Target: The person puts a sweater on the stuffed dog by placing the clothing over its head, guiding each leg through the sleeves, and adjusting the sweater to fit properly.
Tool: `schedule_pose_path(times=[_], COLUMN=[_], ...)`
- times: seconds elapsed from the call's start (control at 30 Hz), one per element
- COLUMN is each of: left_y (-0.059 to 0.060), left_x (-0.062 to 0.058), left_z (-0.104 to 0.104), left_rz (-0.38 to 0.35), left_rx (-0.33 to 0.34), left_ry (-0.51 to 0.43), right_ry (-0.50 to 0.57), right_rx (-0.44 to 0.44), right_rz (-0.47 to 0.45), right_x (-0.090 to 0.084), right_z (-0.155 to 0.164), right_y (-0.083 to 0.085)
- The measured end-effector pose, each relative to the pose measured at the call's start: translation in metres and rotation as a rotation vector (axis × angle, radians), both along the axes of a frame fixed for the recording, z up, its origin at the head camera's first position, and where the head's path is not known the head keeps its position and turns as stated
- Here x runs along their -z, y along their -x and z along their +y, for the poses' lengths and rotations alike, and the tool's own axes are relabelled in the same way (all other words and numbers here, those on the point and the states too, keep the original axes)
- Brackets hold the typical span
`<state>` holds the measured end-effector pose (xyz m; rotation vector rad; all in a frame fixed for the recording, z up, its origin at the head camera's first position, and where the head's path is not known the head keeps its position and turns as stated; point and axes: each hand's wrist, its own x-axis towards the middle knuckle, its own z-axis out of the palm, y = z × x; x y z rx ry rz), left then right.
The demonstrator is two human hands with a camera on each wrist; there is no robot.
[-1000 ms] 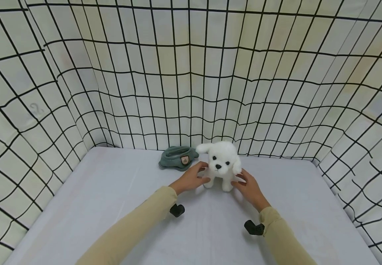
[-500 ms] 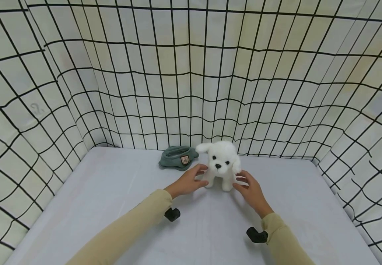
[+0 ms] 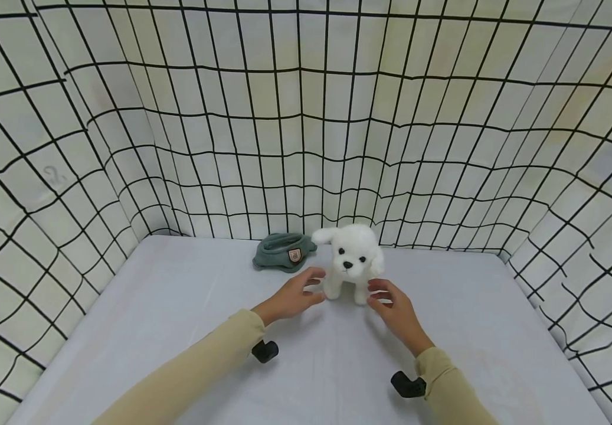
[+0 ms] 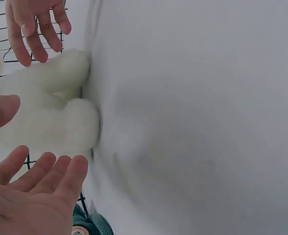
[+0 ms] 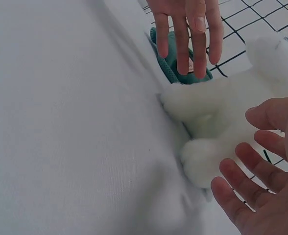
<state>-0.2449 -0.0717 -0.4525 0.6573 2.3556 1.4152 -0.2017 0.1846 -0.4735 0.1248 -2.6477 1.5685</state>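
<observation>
Toy dog looks soft and light; left hand and right hand, fingers spread, flank it at nine and three; grasp the body

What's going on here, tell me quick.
A person in tan sleeves has both hands beside a white plush dog that stands upright on a pale cloth-covered table. The left hand and right hand are open on either side of the toy, fingers relaxed and not gripping it; the wrist views show gaps between fingers and fur. A green cap lies just behind the dog to its left, by the grid-patterned backdrop.
</observation>
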Motion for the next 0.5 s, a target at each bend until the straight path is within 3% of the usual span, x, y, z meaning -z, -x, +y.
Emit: schedule_pose_path(times=[0.03, 0.5], left_y=[0.002, -0.006], left_x=[0.005, 0.005], left_z=[-0.001, -0.019], left_rz=[0.004, 0.001], left_rx=[-0.004, -0.054], left_ry=[0.001, 0.020], right_ry=[0.000, 0.071], right_rx=[-0.004, -0.049], right_rz=[0.005, 0.032], right_x=[0.000, 0.003], right_z=[-0.002, -0.023], right_y=[0.000, -0.001])
